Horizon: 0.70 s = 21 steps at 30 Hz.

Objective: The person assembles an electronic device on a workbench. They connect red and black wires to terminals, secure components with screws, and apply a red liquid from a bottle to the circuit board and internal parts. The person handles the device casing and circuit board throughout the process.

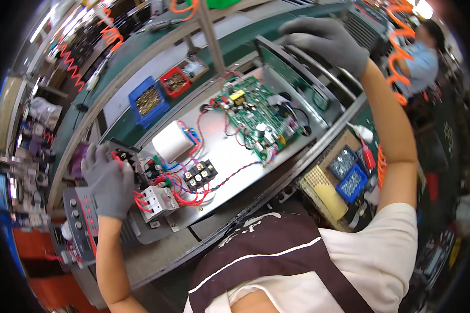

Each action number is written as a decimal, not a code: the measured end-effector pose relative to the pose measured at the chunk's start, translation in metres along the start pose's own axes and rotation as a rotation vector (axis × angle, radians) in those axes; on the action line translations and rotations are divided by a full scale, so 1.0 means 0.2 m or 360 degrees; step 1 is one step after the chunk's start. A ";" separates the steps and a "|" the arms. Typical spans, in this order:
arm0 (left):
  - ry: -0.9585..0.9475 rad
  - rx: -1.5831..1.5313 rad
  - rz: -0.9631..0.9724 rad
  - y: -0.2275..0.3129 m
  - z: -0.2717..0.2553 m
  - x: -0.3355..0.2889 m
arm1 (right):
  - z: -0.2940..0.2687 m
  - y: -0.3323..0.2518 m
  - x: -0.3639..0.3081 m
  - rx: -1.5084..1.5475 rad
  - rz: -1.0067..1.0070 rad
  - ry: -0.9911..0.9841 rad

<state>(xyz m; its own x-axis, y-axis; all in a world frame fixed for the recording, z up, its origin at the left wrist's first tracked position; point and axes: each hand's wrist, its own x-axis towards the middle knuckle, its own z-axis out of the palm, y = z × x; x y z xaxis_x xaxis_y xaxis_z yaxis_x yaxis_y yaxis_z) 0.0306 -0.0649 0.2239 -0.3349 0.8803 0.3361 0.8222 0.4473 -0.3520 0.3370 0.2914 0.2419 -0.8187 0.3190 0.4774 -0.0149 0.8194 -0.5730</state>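
My left hand, in a grey glove, lies over the dark front panel of an opened electrical unit, its fingers apart. My right hand, gloved alike, is stretched out over the top of the upright end panel at the far right; whether it touches is unclear. Between them lies the unit's metal base plate. It carries a green circuit board, a white cylinder, a black terminal block and a white breaker switch with red wires.
Behind the unit stand a blue bin and a red bin of small metal parts. A metal frame post rises there. At right, a parts tray holds a blue box and bottles. Orange coiled hoses hang near a person.
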 end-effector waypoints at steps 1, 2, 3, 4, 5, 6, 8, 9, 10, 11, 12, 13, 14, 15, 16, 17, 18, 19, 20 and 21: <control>0.0021 -0.0196 0.0032 0.00 0.01 0.00 | -0.03 0.03 -0.22 0.0309 0.0192 0.0256; 0.0056 -0.0245 0.0058 -0.01 0.05 0.00 | -0.01 0.01 -0.43 0.0485 0.0422 0.0589; 0.0086 -0.0278 0.0065 -0.03 0.05 -0.04 | 0.03 -0.02 -0.62 0.0672 0.0620 0.0926; 0.0107 -0.0331 0.0085 -0.05 0.07 -0.07 | 0.11 0.01 -0.85 0.0751 0.0676 0.1138; 0.0013 -0.0430 0.0070 -0.08 0.09 -0.07 | 0.22 0.06 -1.10 0.0675 0.0775 0.1311; -0.0010 -0.0393 0.0157 -0.12 0.08 -0.07 | 0.37 0.09 -1.35 0.0680 0.1045 0.1534; 0.0031 -0.0517 0.0317 -0.19 0.10 -0.05 | 0.72 0.01 -1.80 0.0547 0.1605 0.1631; 0.0099 -0.0489 0.0427 -0.21 0.11 -0.05 | 0.91 -0.10 -1.94 0.0819 0.1750 0.1785; 0.0057 -0.0533 0.0457 -0.25 0.15 -0.04 | 1.07 -0.20 -2.08 0.0999 0.1845 0.1972; 0.0145 -0.0442 0.0567 -0.26 0.17 -0.03 | 1.21 -0.28 -2.19 0.1060 0.2064 0.2146; 0.0075 -0.0264 0.0630 -0.33 0.23 0.00 | 1.31 -0.36 -2.30 0.1200 0.2128 0.2221; 0.0090 -0.0218 0.0723 -0.39 0.20 -0.03 | 1.37 -0.37 -2.33 0.1337 0.2349 0.2292; 0.0033 -0.0226 0.0750 -0.47 0.30 0.02 | 1.39 -0.44 -2.36 0.1290 0.2426 0.2415; -0.0030 -0.0231 0.0779 -0.56 0.41 0.06 | 1.40 -0.50 -2.40 0.1250 0.2504 0.2527; -0.0186 -0.0194 0.0634 -0.68 0.52 0.04 | 1.38 -0.51 -2.44 0.1209 0.2535 0.2555; -0.0335 -0.0148 0.0470 -0.72 0.56 0.04 | 1.34 -0.50 -2.47 0.1181 0.2552 0.2567; 0.0188 0.0238 0.1154 -0.42 0.28 0.06 | 1.31 -0.47 -2.49 0.1149 0.2573 0.2572; 0.0098 0.0126 0.0935 -0.29 0.17 0.01 | 1.28 -0.42 -2.53 0.1062 0.2541 0.2518; 0.0010 0.0018 0.0701 -0.21 0.09 -0.03 | 1.26 -0.37 -2.56 0.0982 0.2501 0.2450; -0.0079 -0.0087 0.0459 -0.16 0.05 -0.04 | 1.23 -0.30 -2.58 0.0906 0.2460 0.2372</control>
<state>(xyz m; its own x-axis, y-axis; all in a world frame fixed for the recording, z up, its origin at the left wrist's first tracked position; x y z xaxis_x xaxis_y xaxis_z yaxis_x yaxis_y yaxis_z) 0.0025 -0.0859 0.2243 -0.1050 0.9770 0.1857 0.9099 0.1697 -0.3784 0.6195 -0.0396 -0.1336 0.5393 0.6382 -0.5494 -0.3215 -0.4469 -0.8348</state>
